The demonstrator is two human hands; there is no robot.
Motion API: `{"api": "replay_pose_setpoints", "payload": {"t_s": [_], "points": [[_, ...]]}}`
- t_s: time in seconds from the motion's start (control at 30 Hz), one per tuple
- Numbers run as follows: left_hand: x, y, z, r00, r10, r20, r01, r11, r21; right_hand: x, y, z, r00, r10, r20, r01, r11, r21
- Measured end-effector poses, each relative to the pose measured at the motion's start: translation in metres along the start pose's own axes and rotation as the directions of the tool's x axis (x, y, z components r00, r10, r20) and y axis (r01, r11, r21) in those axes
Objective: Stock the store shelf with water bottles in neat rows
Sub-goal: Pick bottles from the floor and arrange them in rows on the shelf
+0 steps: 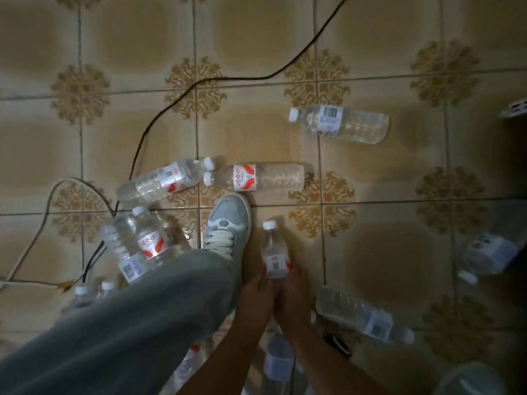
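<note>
One water bottle, clear plastic with a white cap and a red-and-white label, is held low over the tiled floor just right of the grey shoe, with the left hand and right hand both wrapped around its lower body. Likely full, so fairly heavy, thin-walled and slick; best taken at the ribbed mid-body. Long axis runs up the frame, cap pointing away from the person; other bottles lie scattered nearby.

The floor was of beige tiles with brown floral medallions at the corners. A black cable ran across it from the upper edge towards the lower left, near a white cord. A grey shoe with white laces stood on the tiles below a grey trouser leg.
</note>
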State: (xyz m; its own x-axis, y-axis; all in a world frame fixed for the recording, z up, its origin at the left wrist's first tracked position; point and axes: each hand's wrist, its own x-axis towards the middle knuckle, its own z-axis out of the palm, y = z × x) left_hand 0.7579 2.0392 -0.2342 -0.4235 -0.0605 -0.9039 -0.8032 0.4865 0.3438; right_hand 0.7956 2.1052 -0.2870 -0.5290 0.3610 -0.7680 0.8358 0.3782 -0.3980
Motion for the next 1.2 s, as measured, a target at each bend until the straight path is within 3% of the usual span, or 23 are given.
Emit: {"api": "replay_pose_setpoints", "payload": {"t_s": [0.2,0.3,0.43,0.53,0.6,0.7,0.8,0.9,1.03,1.13,1.2], "points": [[-0.027,0.03,-0.015,0.996,0.087,-0.036,-0.084,0.992,0.091,-0.008,-0.014,-0.077,0.978,0.143,0.151,-0.194,0.889,0.415],[-0.048,0.063,-0.017,0.987,0.161,0.027,-0.163,0.977,0.135,-0.025,-0.021,-0.14,0.991,0.029,0.131,-0.094,0.847,0.523],[-0.12,0.14,0.005,0.928,0.351,0.129,-0.357,0.934,0.026,-0.073,-0.043,-0.243,0.993,-0.119,-0.02,0.112,0.846,0.522],[-0.201,0.194,0.029,0.78,0.55,0.299,-0.557,0.827,-0.069,-0.128,-0.053,-0.311,0.97,-0.178,-0.164,0.237,0.836,0.495],[-0.258,0.218,0.041,0.695,0.619,0.365,-0.62,0.774,-0.132,-0.172,-0.054,-0.351,0.943,-0.214,-0.255,0.317,0.809,0.496],[-0.343,0.239,0.058,0.553,0.696,0.457,-0.701,0.686,-0.196,-0.245,-0.044,-0.407,0.87,-0.275,-0.408,0.463,0.739,0.49],[-0.421,0.251,0.079,0.405,0.745,0.53,-0.763,0.595,-0.253,-0.316,-0.029,-0.455,0.771,-0.288,-0.568,0.557,0.738,0.381],[-0.494,0.256,0.103,0.277,0.771,0.573,-0.807,0.511,-0.296,-0.386,-0.012,-0.494,0.661,-0.255,-0.706,0.606,0.736,0.301],[-0.581,0.241,0.129,0.059,0.758,0.65,-0.842,0.387,-0.375,-0.473,0.012,-0.526,0.474,-0.171,-0.864,0.634,0.747,0.2],[-0.633,0.222,0.141,-0.108,0.7,0.705,-0.862,0.287,-0.418,-0.525,0.038,-0.536,0.358,-0.115,-0.927,0.639,0.754,0.154],[-0.658,0.211,0.147,-0.178,0.656,0.734,-0.873,0.239,-0.425,-0.558,0.053,-0.537,0.305,-0.085,-0.949,0.639,0.757,0.137]]}}
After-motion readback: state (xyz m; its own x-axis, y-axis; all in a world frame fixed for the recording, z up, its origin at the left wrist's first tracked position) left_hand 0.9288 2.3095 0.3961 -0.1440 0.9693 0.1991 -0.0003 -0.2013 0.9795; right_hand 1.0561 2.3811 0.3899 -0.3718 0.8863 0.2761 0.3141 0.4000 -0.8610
